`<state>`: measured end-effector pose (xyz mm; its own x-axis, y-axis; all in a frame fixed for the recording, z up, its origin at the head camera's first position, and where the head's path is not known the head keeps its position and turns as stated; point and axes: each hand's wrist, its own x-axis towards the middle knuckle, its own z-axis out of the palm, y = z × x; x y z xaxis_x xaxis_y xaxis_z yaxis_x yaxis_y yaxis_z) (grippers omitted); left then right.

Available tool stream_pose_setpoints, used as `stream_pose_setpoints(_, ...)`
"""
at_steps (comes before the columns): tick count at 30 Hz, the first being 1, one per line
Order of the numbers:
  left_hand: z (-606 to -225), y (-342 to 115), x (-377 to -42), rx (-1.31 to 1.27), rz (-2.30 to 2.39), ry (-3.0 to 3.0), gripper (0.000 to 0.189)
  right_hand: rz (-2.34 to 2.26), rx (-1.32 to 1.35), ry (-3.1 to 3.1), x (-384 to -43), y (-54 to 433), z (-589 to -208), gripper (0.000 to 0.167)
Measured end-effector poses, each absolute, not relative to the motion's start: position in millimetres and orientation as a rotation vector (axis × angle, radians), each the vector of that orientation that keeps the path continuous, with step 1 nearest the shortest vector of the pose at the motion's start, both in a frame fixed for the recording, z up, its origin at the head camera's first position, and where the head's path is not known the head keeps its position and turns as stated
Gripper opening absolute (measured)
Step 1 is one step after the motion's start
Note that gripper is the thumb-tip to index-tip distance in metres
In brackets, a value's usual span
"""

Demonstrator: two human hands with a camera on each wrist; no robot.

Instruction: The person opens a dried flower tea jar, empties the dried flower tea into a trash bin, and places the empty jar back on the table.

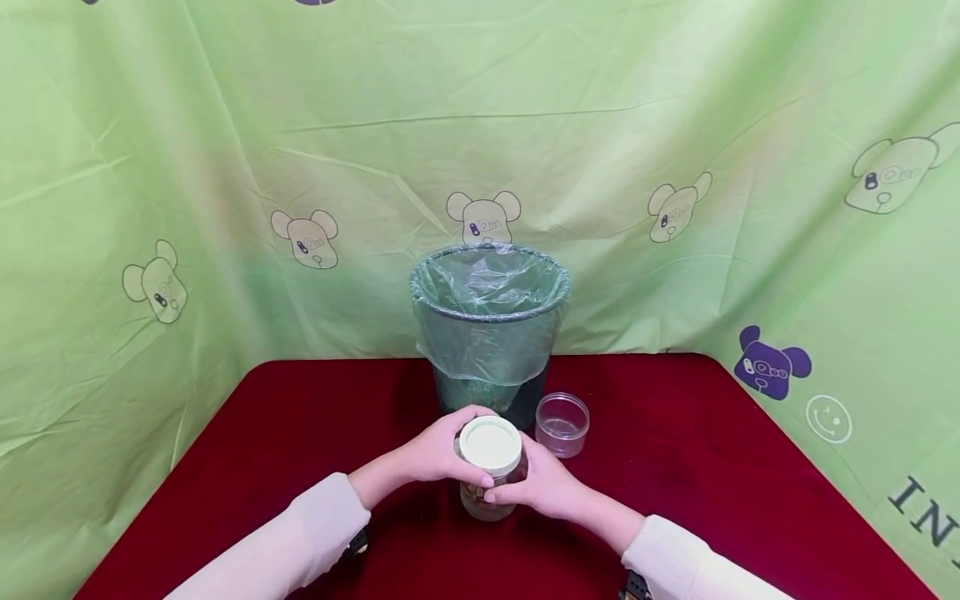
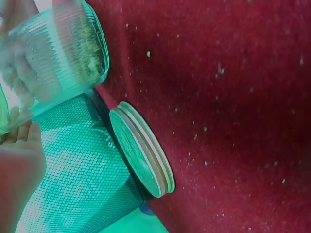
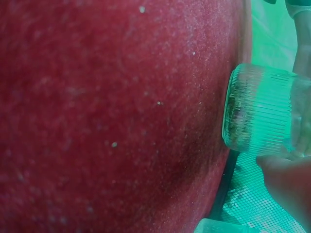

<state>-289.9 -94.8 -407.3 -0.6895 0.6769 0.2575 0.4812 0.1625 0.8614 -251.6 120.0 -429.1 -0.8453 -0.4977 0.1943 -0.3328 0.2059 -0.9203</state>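
A clear ribbed jar [image 1: 483, 504] with a whitish round top [image 1: 490, 444] is held upright between both hands, in front of the bin. The left hand [image 1: 438, 450] grips its left side, thumb across the front. The right hand [image 1: 551, 487] grips the right side, its thumb also at the front. In the left wrist view, yellowish-green bits show inside the jar [image 2: 53, 58] near its bottom. A round ridged lid [image 2: 141, 148] lies at the bin's base there; in the head view it is hidden. Close behind the right hand stands a clear round tub [image 1: 562, 425].
A dark mesh bin [image 1: 532, 400] lined with a clear plastic bag [image 1: 487, 350] stands at the back middle of the red tablecloth [image 1: 315, 425]. Small pale crumbs [image 2: 221, 70] are scattered over the cloth. A green curtain [image 1: 375, 108] closes off the back and sides.
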Motion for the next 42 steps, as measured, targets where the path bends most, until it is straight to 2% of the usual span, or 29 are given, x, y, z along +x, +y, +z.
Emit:
stream_pose_setpoints(11, -407.7, -91.7, -273.0, 0.943, 1.427, 2.599, 0.075, -1.708, -0.823, 2.346, -251.8, 120.0, -430.6, 0.080)
stream_pose_setpoints(20, -413.9, -83.6, -263.8, 0.935, 1.663, 2.508, 0.074, -1.724, -0.846, 2.331, -251.5, 119.5, -430.9, 0.080)
stream_pose_setpoints(33, -421.4, -64.5, -242.6, 0.667, 1.804, 2.709, 0.076, -1.771, -0.865, 2.280, -251.1, 117.8, -431.5, 0.079)
stream_pose_setpoints(42, -422.6, -59.0, -235.0, 0.611, 1.847, 2.780, 0.076, -1.777, -0.868, 2.283, -251.7, 117.7, -434.0, 0.078)
